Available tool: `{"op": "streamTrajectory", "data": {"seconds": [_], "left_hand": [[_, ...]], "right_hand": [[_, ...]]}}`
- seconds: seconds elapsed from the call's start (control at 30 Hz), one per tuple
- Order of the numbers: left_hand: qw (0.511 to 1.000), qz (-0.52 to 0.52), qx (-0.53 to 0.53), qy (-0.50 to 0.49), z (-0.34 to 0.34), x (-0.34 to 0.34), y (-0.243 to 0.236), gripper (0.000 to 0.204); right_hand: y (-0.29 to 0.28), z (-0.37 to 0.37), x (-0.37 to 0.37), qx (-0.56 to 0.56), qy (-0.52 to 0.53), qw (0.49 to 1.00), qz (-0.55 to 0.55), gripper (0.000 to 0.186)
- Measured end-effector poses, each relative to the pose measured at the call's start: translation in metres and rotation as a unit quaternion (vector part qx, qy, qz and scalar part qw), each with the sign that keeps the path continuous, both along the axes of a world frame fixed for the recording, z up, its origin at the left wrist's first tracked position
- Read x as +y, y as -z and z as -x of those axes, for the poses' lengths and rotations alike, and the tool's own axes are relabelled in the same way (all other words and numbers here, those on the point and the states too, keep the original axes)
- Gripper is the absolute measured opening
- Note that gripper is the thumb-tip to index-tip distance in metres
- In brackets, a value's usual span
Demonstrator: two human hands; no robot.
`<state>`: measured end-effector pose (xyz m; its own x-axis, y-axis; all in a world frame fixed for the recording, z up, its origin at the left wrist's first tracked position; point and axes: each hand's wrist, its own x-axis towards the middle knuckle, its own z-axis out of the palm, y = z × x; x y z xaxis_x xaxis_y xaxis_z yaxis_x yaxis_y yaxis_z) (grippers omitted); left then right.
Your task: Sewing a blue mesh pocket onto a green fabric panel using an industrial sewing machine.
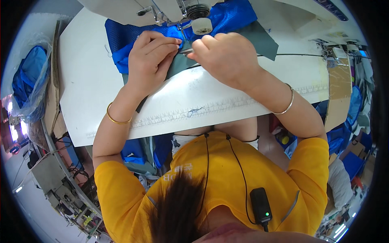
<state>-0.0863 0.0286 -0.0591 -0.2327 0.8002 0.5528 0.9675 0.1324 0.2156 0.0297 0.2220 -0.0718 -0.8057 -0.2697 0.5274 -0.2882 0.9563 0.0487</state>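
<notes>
Shiny blue fabric (121,36) lies bunched on the sewing table, over a dark grey-green fabric piece (259,40). Both run beneath the head of a sewing machine (170,14). My left hand (152,60) is closed, its bent fingers pinching the blue fabric's edge just left of the needle area. My right hand (227,58) is curled into a fist right of the needle. A slim metal tool (186,51) juts from its thumb side toward my left fingertips; the rest of it is hidden in the hand, so its kind cannot be made out.
The white table (89,81) has a printed ruler strip (162,117) near its front edge, with a loose blue thread (195,111) on it. A clear bag of blue fabric (30,77) hangs at left. Cardboard (339,89) stands at the right edge.
</notes>
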Motion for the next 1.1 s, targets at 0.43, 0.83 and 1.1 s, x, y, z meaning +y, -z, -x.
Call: {"op": "streamTrajectory", "data": {"seconds": [0.43,0.83,1.1], "left_hand": [[0.999,0.005,-0.018,0.049,0.015,-0.002,-0.007,0.015],[1.0,-0.016,0.0,0.025,0.004,0.002,0.0,0.019],[0.999,0.018,0.045,0.008,0.004,0.0,-0.003,0.015]], "right_hand": [[-0.008,-0.012,0.003,-0.132,-0.109,0.985,0.021,0.042],[-0.009,-0.006,0.01,-0.139,-0.153,0.977,0.046,0.037],[-0.017,0.006,0.034,-0.029,-0.04,0.998,-0.033,0.029]]}}
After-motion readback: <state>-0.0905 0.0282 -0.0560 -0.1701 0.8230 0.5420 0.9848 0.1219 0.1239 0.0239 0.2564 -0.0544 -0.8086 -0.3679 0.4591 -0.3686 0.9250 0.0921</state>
